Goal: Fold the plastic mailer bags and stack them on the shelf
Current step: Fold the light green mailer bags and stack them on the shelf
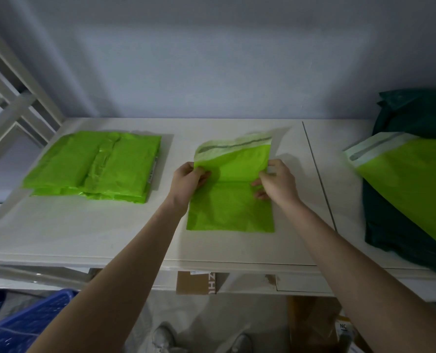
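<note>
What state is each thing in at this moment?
Left hand: grips the mailer's left edge.
Right hand: grips its right edge.
Mailer: half folded, top lifted.
Stack: folded, flat on the shelf.
Unfolded bag: lies on dark green bags.

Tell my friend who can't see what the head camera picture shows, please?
Two hands, the left hand and the right hand, grip the side edges of a bright green bag on a white shelf, lifting its far half into a fold. A stack of folded green bags lies to the left, and unfolded bags wait on the right.
</note>
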